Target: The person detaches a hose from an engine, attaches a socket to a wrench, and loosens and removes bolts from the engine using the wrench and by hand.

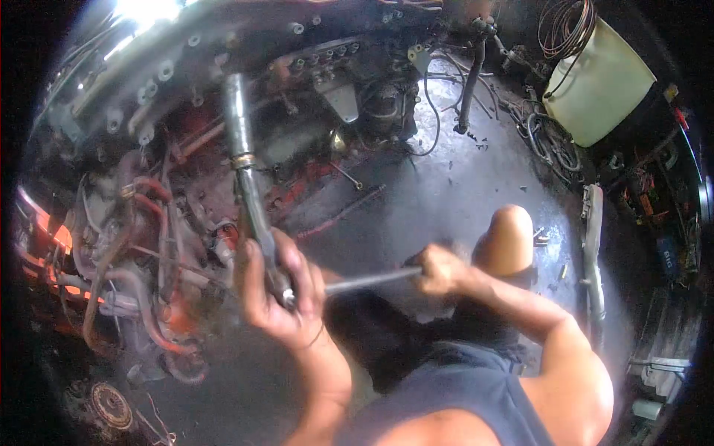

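Note:
My left hand (pixel 282 286) is closed around the lower end of a socket wrench (pixel 255 201). The tool's long shaft slants upward, away from me, with a shiny socket (pixel 236 111) on its far end. From the shaft's lower end a thin steel handle bar (pixel 375 279) runs to the right. My right hand (pixel 442 269), slightly blurred, grips the far end of that bar near my knee. Behind the socket are the dark, greasy frame and bolts of a vehicle (pixel 290 97). The socket's tip appears in front of these parts; whether it touches any, I cannot tell.
Hoses and pipes (pixel 152 275) crowd the left side. A loose spanner (pixel 346 175) lies beyond my hands. At the right are a pale plastic container (pixel 599 85), coiled wire (pixel 569 30) and a long metal pipe (pixel 593 253). A round disc (pixel 111 405) lies at lower left.

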### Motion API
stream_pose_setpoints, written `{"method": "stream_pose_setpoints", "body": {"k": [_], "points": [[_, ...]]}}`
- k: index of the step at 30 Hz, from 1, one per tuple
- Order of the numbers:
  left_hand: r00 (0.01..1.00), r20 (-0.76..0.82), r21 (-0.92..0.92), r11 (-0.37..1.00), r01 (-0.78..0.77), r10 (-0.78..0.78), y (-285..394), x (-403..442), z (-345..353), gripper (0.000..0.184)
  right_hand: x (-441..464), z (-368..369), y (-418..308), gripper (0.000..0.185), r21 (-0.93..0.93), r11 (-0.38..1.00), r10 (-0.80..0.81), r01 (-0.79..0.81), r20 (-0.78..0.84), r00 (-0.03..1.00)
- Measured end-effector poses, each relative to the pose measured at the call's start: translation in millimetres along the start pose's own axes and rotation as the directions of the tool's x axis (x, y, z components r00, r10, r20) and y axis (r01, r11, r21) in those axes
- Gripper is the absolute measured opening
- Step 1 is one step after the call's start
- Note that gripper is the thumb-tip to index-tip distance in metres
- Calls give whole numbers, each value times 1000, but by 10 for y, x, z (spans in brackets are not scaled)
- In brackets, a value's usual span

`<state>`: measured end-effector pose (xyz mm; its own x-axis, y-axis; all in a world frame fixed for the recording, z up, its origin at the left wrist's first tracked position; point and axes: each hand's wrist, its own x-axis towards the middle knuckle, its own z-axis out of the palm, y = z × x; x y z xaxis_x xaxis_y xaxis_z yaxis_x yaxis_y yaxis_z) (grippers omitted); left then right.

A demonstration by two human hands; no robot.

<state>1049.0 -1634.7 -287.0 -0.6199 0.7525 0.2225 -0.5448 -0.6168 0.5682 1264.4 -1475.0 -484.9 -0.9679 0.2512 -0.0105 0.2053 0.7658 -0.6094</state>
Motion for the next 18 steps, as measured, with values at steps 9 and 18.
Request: {"method": "stream_pose_setpoints", "body": {"k": [9,18], "points": [[934,-222,630,772,-83,281,-1194,441,116,48,248,-1400,687,29,-186,922,326,-339,-96,940],[761,-552,335,926,-172,341,-2678,1221,90,29,786,-1918,2602,36,-202,979,-22,32,51,998]]}}
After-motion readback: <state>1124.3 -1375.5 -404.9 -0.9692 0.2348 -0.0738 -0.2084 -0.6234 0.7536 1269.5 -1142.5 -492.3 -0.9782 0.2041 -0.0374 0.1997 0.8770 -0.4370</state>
